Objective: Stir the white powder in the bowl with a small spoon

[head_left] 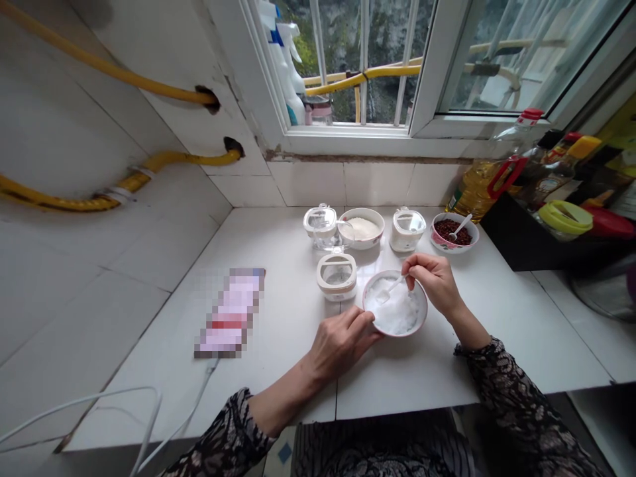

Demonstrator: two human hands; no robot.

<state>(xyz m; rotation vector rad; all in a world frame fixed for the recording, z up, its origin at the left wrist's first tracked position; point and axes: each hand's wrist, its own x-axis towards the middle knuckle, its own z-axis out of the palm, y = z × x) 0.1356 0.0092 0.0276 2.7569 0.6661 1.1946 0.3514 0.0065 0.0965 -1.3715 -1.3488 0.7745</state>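
A bowl (421, 318) of white, grainy stuff like salt or sugar rests on the counter in front of me. My left hand (342, 336) grips its left rim between thumb and fingers. In a pinch, my right hand (433, 281) holds a small white spoon (393, 289), whose scoop lies on the white grains. Just left of the bowl stands a clear jar with a cream lid (336, 278). Behind are a second lidded jar (407, 229), a third jar (320, 222) and a bowl of pale grains (364, 228).
A bowl of dark red beans (454, 232) with a spoon stands at the back right. Beside it are an oil bottle (477, 182) and a black rack (511, 232) of bottles. A blurred phone-like device (231, 315) with a white cable (201, 391) lies left.
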